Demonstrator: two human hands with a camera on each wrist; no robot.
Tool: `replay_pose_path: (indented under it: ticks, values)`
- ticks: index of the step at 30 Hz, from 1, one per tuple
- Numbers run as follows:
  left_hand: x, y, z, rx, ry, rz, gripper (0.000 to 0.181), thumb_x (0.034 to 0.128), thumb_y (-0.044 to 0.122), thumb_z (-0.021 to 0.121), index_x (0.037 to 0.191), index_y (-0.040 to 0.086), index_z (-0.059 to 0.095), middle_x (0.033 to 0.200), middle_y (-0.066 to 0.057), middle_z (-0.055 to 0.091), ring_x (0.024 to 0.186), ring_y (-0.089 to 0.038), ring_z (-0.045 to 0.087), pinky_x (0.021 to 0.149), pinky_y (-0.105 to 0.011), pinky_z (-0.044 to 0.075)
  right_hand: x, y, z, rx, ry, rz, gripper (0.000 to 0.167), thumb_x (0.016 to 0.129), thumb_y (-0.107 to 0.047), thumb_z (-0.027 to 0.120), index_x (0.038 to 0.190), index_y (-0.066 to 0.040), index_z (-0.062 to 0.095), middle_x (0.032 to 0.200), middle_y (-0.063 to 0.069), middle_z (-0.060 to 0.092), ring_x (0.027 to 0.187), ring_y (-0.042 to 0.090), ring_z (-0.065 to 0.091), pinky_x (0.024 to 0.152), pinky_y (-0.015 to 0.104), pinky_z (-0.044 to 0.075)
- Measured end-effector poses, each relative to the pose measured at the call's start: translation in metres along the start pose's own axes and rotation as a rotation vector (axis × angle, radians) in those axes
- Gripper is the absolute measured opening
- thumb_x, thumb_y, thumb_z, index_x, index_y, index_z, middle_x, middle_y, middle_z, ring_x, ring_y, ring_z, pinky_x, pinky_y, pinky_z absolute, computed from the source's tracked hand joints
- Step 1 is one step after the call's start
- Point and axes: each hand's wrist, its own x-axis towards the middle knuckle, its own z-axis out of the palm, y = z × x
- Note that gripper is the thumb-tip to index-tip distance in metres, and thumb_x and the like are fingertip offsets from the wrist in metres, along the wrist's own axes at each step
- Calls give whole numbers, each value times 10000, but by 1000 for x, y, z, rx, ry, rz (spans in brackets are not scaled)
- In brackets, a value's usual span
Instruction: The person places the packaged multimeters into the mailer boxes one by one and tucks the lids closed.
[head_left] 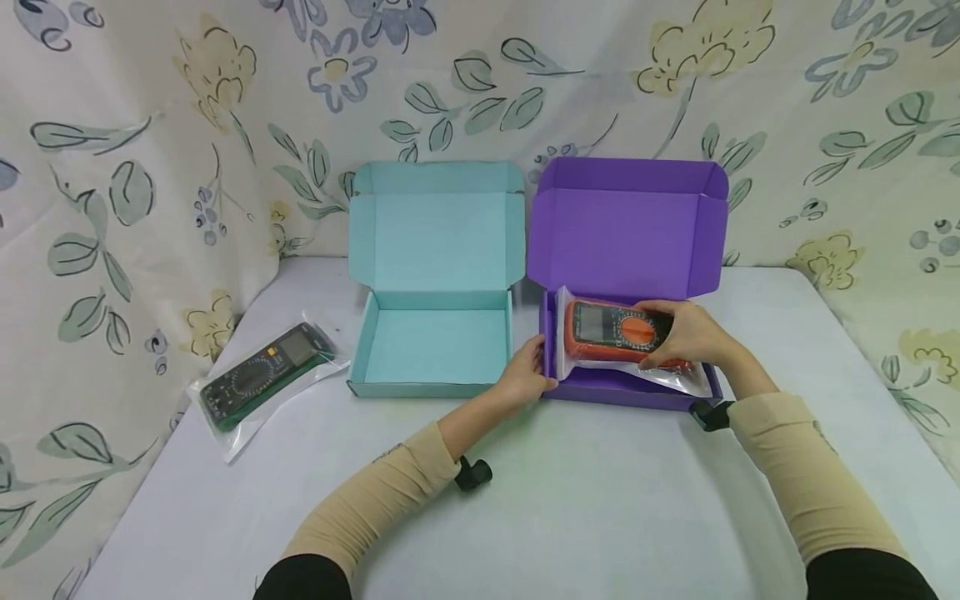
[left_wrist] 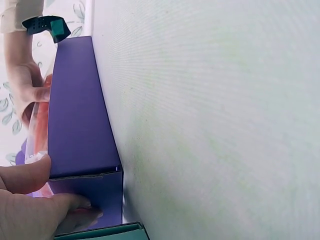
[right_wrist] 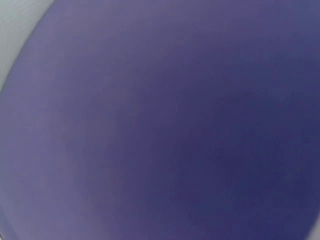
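Orange multimeter (head_left: 611,330), bagged, sits in the mouth of the purple box (head_left: 622,395), long axis left-right; the right hand (head_left: 688,335), nearer, pinches its right end; the left hand (head_left: 525,372) grips the box's left side.

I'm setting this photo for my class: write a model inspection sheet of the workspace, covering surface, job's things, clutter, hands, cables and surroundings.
Surface: white tabletop.
Job's things: orange meter in a clear bag, at the open purple box.
Clutter: nothing seen beyond the open teal box and, left of it, a bagged dark meter.
Hands: left hand pinches the purple box's left wall; right hand grips the bagged orange meter.
Cables: nothing seen.
Surroundings: flowered cloth behind the table.
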Motion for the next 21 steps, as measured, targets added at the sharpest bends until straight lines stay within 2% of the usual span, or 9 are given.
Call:
replay_pose_path:
  ticks: [6, 21]
  values:
    - [0, 0, 0, -10, 5, -1, 770, 852, -219, 537, 1521, -24, 210, 1562, -240, 211, 1437, -345, 214, 1157, -390, 230, 4, 2, 3, -31, -15, -2, 890, 609, -271, 930, 1344, 23, 522, 1197, 240, 582, 1026, 373, 538, 908, 542, 479]
    - [0, 0, 1, 2, 13, 4, 775, 846, -224, 531, 1521, -31, 202, 1562, -238, 211, 1434, -345, 220, 1153, -391, 232, 12, 2, 8, -61, -43, -10, 913, 600, -294, 930, 1347, 33, 520, 1182, 232, 607, 1014, 359, 562, 917, 561, 469]
